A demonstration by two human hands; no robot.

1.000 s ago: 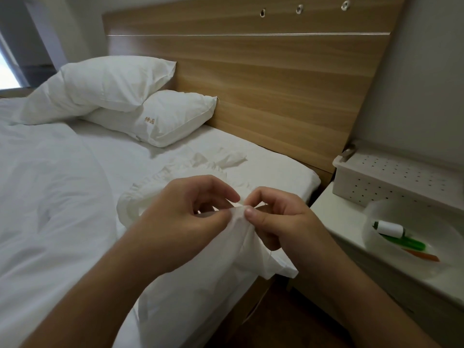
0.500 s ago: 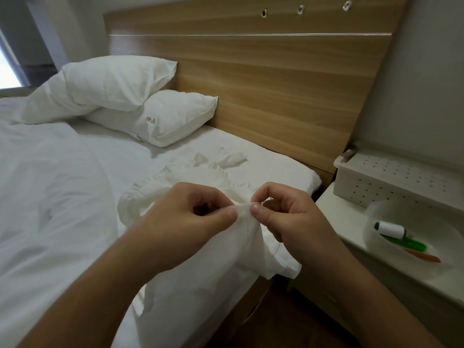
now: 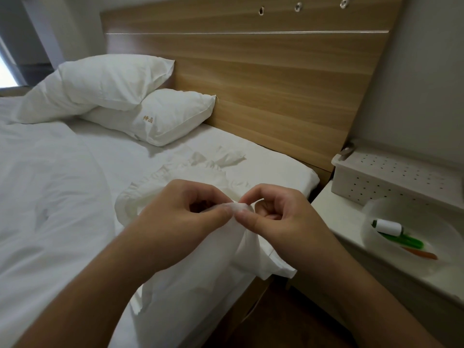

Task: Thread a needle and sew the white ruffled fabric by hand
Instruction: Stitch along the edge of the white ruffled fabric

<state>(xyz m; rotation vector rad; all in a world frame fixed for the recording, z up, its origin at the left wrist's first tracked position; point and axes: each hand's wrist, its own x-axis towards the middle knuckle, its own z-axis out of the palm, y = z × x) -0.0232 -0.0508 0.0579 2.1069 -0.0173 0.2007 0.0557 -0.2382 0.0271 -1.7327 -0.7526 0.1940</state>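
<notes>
Where bowl sits, spool inside

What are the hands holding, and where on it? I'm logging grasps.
Both hands, left hand and right hand, pinch one small fold of the white fabric at its top, thumb against fingers. No needle is visible.

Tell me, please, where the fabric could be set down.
Bare sheet lies between the pillows and the ruffled fabric, and nightstand top between bed edge and bowl. The bowl holds a spool and pens.
</notes>
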